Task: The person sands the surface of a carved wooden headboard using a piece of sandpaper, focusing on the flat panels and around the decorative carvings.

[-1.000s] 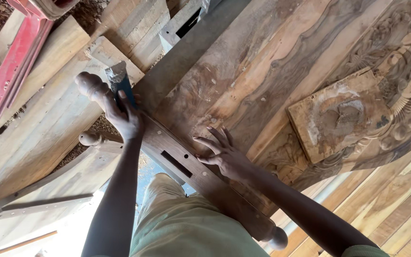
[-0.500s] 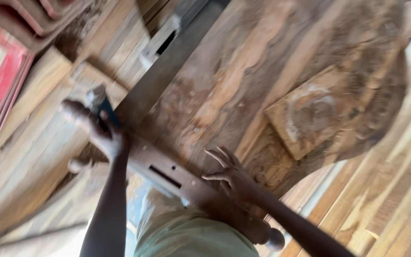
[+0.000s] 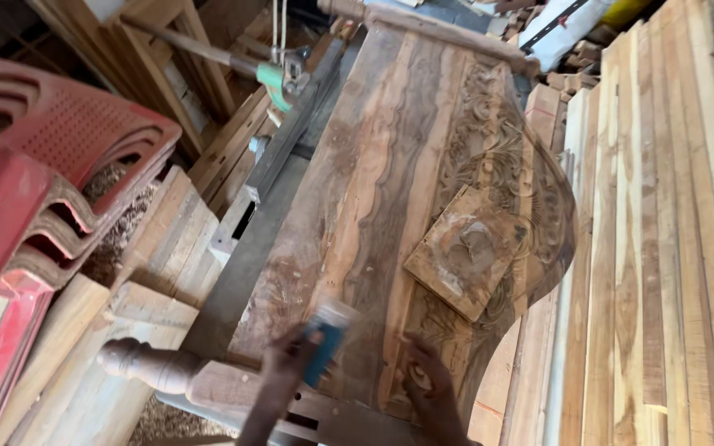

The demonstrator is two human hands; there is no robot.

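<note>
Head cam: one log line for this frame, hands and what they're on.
left hand: holds blue sanding block on carved headboard panel | right hand: flat on carving | loose carved block: lying on panel

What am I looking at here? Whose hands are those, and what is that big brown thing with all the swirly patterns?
You are seeing through a camera worn on a person's head, looking down at their own two hands. There is no machine here, just a person at work among lots of wood.

The big brown thing is a carved wooden panel with swirly leaf shapes cut into it. A smaller carved wooden block lies on top of it.

The left hand holds a small blue block against the panel; it is blurred, so I cannot tell just what it is. The right hand rests flat on the carving.

A rounded turned post sticks out at the left. Red plastic chairs are stacked there too, and long planks lie on the right.
</note>
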